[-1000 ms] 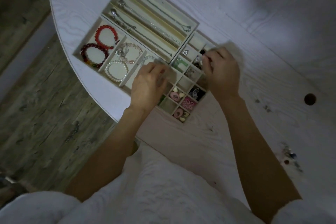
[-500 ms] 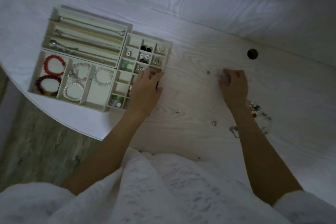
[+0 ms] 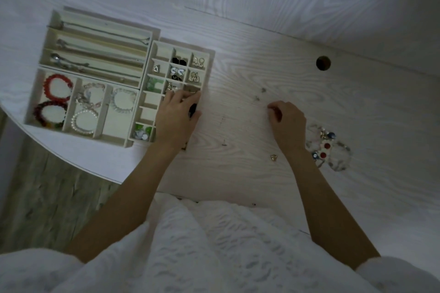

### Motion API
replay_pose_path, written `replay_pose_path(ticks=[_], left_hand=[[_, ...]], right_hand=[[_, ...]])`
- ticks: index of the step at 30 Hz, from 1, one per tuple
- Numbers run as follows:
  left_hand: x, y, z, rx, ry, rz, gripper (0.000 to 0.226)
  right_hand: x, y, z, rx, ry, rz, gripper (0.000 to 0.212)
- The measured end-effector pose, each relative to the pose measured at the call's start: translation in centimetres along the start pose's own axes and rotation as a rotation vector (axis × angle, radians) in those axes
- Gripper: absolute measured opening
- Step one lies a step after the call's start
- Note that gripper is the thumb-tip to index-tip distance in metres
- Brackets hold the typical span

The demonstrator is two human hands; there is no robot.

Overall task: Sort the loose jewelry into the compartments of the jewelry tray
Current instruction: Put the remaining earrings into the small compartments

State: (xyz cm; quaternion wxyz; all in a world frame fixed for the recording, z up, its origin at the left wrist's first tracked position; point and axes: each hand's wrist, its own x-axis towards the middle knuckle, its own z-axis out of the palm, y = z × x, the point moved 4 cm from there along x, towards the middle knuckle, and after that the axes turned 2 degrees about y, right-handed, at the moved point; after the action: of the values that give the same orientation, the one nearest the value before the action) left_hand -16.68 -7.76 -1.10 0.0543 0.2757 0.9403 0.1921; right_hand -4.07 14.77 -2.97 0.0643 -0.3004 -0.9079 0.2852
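Hands are apart. Left hand rests with relaxed fingers on the near right part of the jewelry tray, at the left of the table. Right hand is curled on the bare wood; whether it pinches something, I cannot tell. Loose jewelry lies just beside its wrist, and one small gold piece lies near.
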Motion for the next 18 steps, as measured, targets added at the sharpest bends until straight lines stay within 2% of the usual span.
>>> replay_pose_path(ticks=[6,12,15,18], left_hand=[[-0.1,0.2,-0.2,0.000,0.018,0.002,0.041],[-0.2,0.1,-0.3,-0.021,0.006,-0.016,0.041],[-0.2,0.0,-0.4,-0.029,0.001,-0.019,0.041],[-0.2,-0.2,-0.2,-0.037,-0.009,-0.021,0.041]], right_hand=[[0.0,-0.6,-0.1,0.047,-0.031,-0.026,0.008],[-0.1,-1.5,0.2,-0.062,-0.041,-0.044,0.003],[0.1,-1.5,0.4,-0.065,-0.071,0.014,0.009],[0.4,-2.4,-0.2,-0.031,-0.022,-0.033,0.011]])
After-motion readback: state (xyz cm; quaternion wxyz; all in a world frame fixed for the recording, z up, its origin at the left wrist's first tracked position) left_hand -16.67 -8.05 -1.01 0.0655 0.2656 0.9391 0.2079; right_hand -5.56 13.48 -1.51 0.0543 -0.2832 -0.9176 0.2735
